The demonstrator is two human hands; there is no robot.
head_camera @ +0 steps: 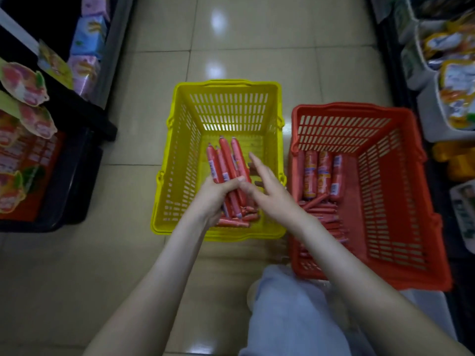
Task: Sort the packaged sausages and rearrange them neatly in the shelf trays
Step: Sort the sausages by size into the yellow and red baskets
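The left hand (215, 199) grips a bundle of thin sausages (226, 160) over the yellow basket (180, 140), their long axes near-to-far, tips pointing far. The right hand (267, 191), grip wide and empty, is just right of them.

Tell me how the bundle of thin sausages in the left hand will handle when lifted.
Probably fairly stiff: the thin sausages jut straight beyond the left hand without drooping. Their smooth round casings look slippery, so single sticks may slide out. Laid loose, they would likely roll.
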